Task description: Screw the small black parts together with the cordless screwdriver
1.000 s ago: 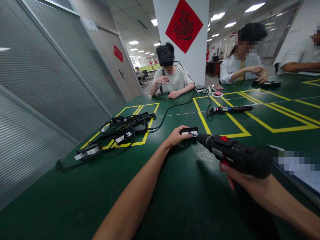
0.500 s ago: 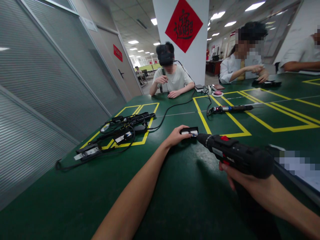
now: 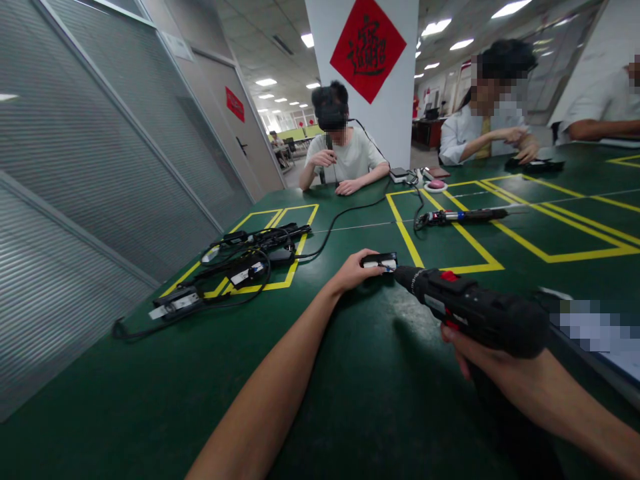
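My left hand (image 3: 354, 270) is closed on a small black case with a white inside (image 3: 373, 263), holding it against the green table (image 3: 220, 393). A bit of blue shows at the case's right end. My right hand (image 3: 493, 363) grips a black cordless drill (image 3: 465, 303) with red parts by its handle. The drill's chuck points left at the right end of the case. The tip of its bit is too small and dark to make out, so I cannot tell whether it touches the case.
Black adapters with cables (image 3: 245, 263) lie in a heap at the left, inside yellow tape (image 3: 287, 287). A pen-like tool with a cord (image 3: 465, 216) rests ahead on the right. A tablet-like object (image 3: 595, 340) lies at the right edge. Co-workers (image 3: 345, 150) sit across the table.
My hands, the case and the drill stay almost where they were. The view has shifted very slightly.
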Available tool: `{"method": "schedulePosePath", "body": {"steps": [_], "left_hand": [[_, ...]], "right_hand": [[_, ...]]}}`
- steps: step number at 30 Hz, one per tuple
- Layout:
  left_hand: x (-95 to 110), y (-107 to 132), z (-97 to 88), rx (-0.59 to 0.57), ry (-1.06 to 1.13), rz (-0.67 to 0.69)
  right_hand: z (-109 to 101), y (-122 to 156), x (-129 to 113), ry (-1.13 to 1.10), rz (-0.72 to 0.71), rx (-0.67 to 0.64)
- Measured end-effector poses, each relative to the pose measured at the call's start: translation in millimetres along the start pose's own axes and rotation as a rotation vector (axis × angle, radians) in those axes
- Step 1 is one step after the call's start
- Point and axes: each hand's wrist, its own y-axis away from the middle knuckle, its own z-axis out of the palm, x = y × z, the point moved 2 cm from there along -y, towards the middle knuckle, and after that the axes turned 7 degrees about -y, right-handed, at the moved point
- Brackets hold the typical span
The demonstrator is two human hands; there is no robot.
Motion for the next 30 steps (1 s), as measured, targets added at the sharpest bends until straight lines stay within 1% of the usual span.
{"method": "schedulePosePath", "body": {"steps": [4,9,13,19,23,30], "left_hand": [[-0.7,-0.3,0.1,0.003,0.013,0.010],[-1.2,0.3,0.2,-0.006,0.025,0.017],[-2.5,0.5,-0.1,-0.002,0.037,0.030],[-4.2,-0.5,-0.2,0.006,0.033,0.030],[-3.9,-0.7,0.0,0.008,0.024,0.030],[-2.1,-0.2,-0.2,0.008,0.019,0.010]], "right_hand": [[0.4,0.7,-1.4,-0.005,-0.054,0.007],[0.0,1.2,-1.2,0.005,0.027,0.020],[-0.3,0.4,-6.4,0.032,-0.024,0.035],[-0.7,-1.4,-2.3,0.012,-0.016,0.023],[-0.6,-2.7,2.7,0.001,0.000,-0.017],[-0.6,-0.6,-1.1,0.000,-0.029,-0.008]]}}
